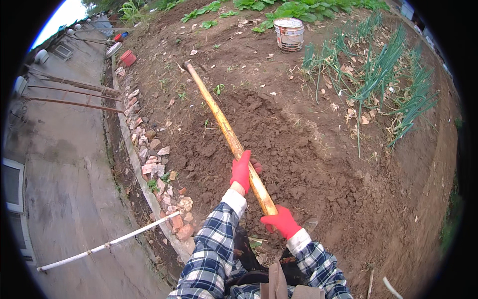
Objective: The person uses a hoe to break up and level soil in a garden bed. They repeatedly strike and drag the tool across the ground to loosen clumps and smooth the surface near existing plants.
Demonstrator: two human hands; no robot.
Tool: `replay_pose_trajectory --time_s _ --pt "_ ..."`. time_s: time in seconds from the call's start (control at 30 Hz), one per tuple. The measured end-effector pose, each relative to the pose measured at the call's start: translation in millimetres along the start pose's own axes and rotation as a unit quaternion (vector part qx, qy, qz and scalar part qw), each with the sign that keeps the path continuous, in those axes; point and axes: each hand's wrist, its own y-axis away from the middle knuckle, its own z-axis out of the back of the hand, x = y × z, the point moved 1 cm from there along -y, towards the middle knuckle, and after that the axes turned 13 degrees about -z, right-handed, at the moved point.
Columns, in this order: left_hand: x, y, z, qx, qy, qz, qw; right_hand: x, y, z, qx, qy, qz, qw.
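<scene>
A long yellow wooden handle [220, 116] slants from my body up and left across the soil. Around its middle closes my left hand [242, 171], in a red glove. My right hand [282, 223], gloved in red too, grips the near end of the same handle. At the far end sits a dark metal tool head [188, 66], seemingly a hoe's, touching or just above the ground; its blade is mostly hard to make out. Beneath the handle spreads a patch of loose, broken brown soil [283, 149].
Broken bricks and stones [153, 164] line a low concrete edging [140, 179] on the left. A white pipe [108, 244] juts over it. Green onions [373, 82] grow at right, leafy greens [298, 11] at the back. A white bucket [289, 34] and a red bucket [128, 58] stand farther off.
</scene>
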Motion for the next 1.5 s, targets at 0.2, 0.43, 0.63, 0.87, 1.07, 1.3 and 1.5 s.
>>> replay_pose_trajectory --time_s 0.2,0.43,0.63,0.87,1.07,1.3,1.5 --pt "89.8 76.7 8.3 -0.025 0.016 0.145 0.989 -58.1 65.7 13.5 -0.107 0.057 -0.088 0.989" --pt "84.4 184.2 30.3 0.154 0.235 0.429 0.859 -141.0 236.8 39.6 -0.253 0.379 -0.186 0.871" --pt "189.8 114.7 82.6 -0.135 0.035 0.291 0.946 -193.8 323.3 70.4 -0.342 0.515 -0.268 0.739" --pt "199.2 275.5 -38.2 0.025 0.207 0.531 0.821 -140.2 487.2 178.4 -0.451 0.597 -0.393 0.535" --pt "183.8 315.8 -130.4 0.025 0.289 0.594 0.751 -53.1 550.5 214.4 -0.452 0.596 -0.454 0.485" --pt "259.4 144.9 29.3 -0.042 0.085 0.306 0.947 -167.8 320.8 171.7 -0.403 0.537 -0.395 0.626" --pt "200.7 105.6 105.4 -0.116 -0.081 0.246 0.959 -261.0 261.3 131.3 -0.317 0.531 -0.426 0.661"
